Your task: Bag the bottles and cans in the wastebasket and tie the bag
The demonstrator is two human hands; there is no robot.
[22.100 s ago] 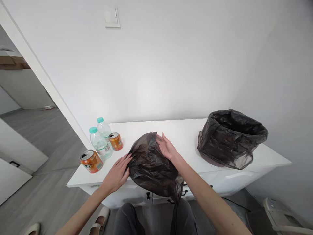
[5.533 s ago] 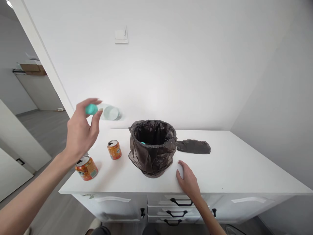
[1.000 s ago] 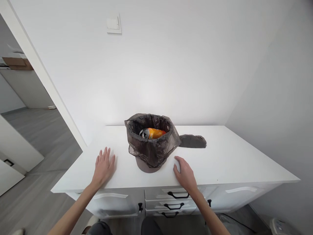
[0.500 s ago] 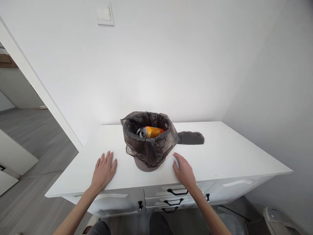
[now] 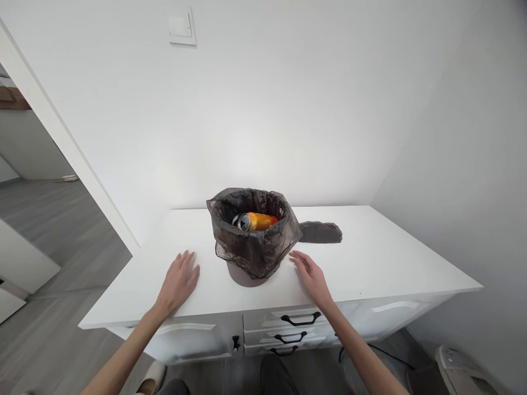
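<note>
L hand (image 5: 179, 282), R hand (image 5: 310, 274) apart, gripping nothing, flanking bin (image 5: 242, 276) ctr frame; bag (image 5: 251, 251) folded outward, prob. over rim to hold mouth open

Grey-brown bin (image 5: 242, 276), lined with a dark plastic bag (image 5: 258, 253), on a white cabinet (image 5: 395, 263); an orange drink can (image 5: 262, 221) lies inside. Left hand (image 5: 178, 281) palm-down on the cabinet top; right hand (image 5: 312, 276), loosely curved, near the bag.
</note>
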